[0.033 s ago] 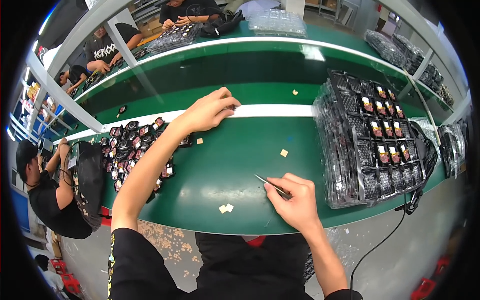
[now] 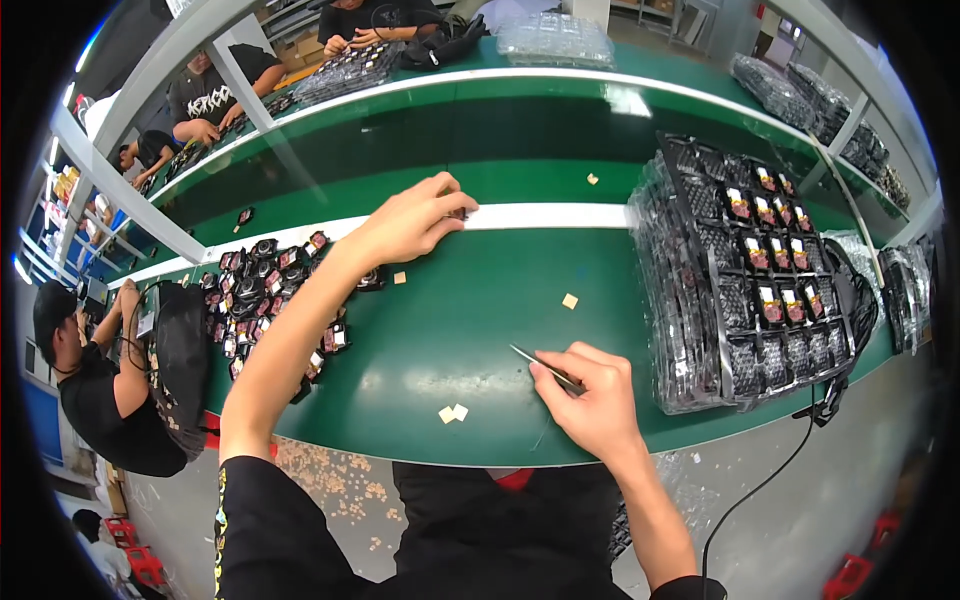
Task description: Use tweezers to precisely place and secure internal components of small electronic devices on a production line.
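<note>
In the head view, the person's left hand (image 2: 412, 218) reaches over the white strip (image 2: 555, 216) that runs across the green surface (image 2: 430, 345). Its fingers are bent inward and pinch a small dark piece (image 2: 461, 213), mostly hidden by them, so its shape cannot be told. The right hand (image 2: 598, 398) is nearer the body and to the right of the left fingers; its thumb and fingers are pressed together on a slim pointed tool (image 2: 523, 353), whose tip points up and left, away from the palm.

Left of the left fingers, partly behind that forearm, lies a heap of small black units (image 2: 262, 285) with pale and reddish faces. A single unit (image 2: 245, 216) lies apart, farther left, beyond the strip.

Just below the left fingers, toward the heap, is a pale square (image 2: 400, 278). Another square (image 2: 570, 300) lies beyond the right fingers, and a pair of pale squares (image 2: 447, 414) lies to their left, close to the front edge.

To the right of both sets of fingers stands a stack of clear trays (image 2: 672, 300); against it leans a black tray (image 2: 755, 355), tilted, with similar units in some pockets. Well left of the left fingers, a co-worker (image 2: 110, 400) in black sits with raised hands.
</note>
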Demonstrator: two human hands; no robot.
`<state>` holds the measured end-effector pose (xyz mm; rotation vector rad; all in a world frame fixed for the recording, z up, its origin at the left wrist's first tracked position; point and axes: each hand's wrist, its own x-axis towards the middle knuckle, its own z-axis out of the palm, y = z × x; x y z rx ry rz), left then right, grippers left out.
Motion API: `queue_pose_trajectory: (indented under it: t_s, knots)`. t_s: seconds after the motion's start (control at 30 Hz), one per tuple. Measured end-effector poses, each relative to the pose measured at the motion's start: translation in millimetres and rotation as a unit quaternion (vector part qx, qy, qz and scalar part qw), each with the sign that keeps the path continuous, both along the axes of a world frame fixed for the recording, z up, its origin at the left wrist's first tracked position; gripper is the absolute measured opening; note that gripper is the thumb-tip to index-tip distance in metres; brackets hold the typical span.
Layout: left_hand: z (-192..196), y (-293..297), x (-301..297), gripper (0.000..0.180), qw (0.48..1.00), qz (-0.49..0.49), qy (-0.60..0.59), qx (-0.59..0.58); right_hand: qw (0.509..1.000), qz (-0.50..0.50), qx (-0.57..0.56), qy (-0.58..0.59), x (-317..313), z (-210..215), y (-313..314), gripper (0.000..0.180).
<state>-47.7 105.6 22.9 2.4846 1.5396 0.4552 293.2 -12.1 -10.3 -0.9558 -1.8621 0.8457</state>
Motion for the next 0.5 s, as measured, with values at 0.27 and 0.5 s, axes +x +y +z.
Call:
queue_pose_trajectory:
  t_s: [0.27, 0.5]
  knots:
    - [30, -77, 21, 0.047, 0.994, -0.010, -0.104, -0.027, 0.999, -0.023, 0.016, 0.016, 4, 1, 1, 0.015]
    - [-5, -110, 72, 0.064, 0.985, -0.108, -0.130, -0.036, 0.996, -0.058, -0.052, 0.042, 6, 3, 4, 0.016]
